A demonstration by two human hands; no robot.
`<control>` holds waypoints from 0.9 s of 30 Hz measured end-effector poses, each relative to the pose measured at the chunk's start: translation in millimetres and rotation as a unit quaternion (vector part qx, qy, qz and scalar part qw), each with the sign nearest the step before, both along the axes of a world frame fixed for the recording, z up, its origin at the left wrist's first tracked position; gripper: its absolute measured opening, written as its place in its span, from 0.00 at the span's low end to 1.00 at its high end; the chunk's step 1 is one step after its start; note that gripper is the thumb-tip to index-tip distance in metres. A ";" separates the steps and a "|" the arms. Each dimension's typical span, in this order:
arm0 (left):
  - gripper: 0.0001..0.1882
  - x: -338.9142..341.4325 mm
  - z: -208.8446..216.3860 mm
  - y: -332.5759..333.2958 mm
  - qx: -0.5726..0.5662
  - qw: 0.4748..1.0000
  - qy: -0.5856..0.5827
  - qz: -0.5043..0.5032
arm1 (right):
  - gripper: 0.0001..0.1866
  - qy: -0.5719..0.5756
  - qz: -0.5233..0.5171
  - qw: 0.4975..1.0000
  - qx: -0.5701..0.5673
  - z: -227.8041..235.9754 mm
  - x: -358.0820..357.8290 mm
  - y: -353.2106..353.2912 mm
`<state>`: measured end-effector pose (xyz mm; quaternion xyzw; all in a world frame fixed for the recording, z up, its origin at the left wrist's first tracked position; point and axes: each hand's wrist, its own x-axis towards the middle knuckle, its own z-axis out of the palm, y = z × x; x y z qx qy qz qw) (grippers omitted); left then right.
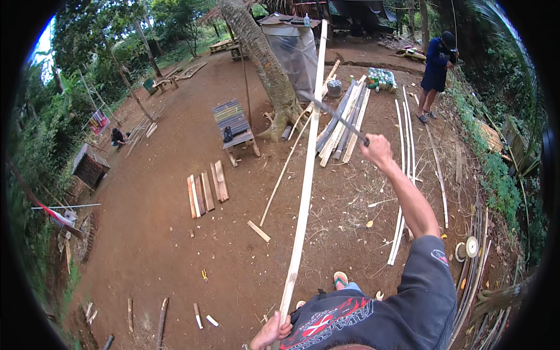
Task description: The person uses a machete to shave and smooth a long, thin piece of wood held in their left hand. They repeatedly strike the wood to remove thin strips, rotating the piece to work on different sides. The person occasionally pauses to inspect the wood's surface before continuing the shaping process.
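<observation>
My left hand [272, 331] is closed round the lower end of a long, pale bamboo strip [302, 216], low and close to my body. The strip runs up and away from me, its far end near the tree. In my right hand [378, 150], with the arm stretched out, is the dark handle of a machete [340, 119]. Its long grey blade points to the upper left and crosses the strip in the picture. Whether blade and strip touch, I cannot tell.
Split bamboo lengths [344, 125] lie piled ahead, thin strips [399, 192] to the right. A slatted bench [234, 125] stands before a leaning tree trunk [262, 64]. Short boards [207, 189] lie left. One person [438, 64] stands far right; another [118, 138] crouches far left.
</observation>
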<state>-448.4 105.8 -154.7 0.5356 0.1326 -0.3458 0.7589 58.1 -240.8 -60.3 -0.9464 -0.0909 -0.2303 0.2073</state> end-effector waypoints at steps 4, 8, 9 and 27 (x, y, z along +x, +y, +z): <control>0.34 22.4 4.3 -5.6 0.001 1.000 0.008 0.015 | 0.05 0.016 0.263 0.961 -0.083 -54.2 -95.8 60.1; 0.34 28.5 11.6 -0.3 0.020 0.999 0.019 0.024 | 0.08 -0.005 0.443 0.885 -0.144 -64.0 -159.9 86.1; 0.34 24.0 18.0 -1.6 0.034 0.999 0.031 0.025 | 0.07 -0.059 0.431 0.888 -0.149 -66.5 -139.0 79.5; 0.36 32.1 -12.7 12.2 -0.149 0.984 0.076 0.054 | 0.10 0.051 0.399 0.914 -0.059 -97.6 -223.0 108.5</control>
